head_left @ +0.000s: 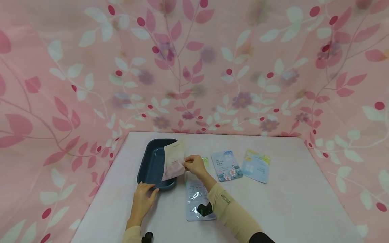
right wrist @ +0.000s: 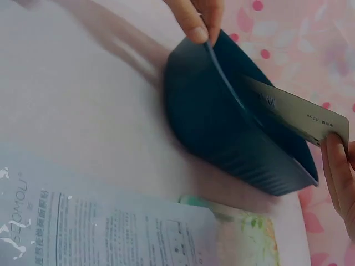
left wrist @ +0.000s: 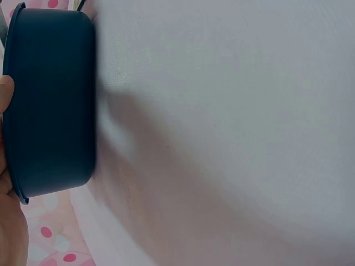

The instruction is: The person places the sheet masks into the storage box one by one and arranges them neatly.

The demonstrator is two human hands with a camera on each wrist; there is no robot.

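A dark blue rectangular tub [head_left: 151, 165] stands at the left of the table, its high walls plain in the left wrist view. My left hand [head_left: 142, 201] pinches its near rim between thumb and fingers, as the right wrist view shows [right wrist: 195, 22]. My right hand [head_left: 196, 166] holds a pale cream and pink face mask packet [head_left: 174, 163] by its right edge. The packet tilts over the tub's right wall, and its far end dips inside the rim in the right wrist view. Beneath my right forearm lies a shiny lilac face mask packet [head_left: 194, 197].
A green-patterned packet [right wrist: 258, 230] lies partly under the lilac one, beside the tub. Farther right are a blue floral packet [head_left: 227, 165] and a light blue packet [head_left: 256, 166], their edges touching or close. A pink floral cloth [head_left: 194, 67] hangs behind the white table [head_left: 288, 189].
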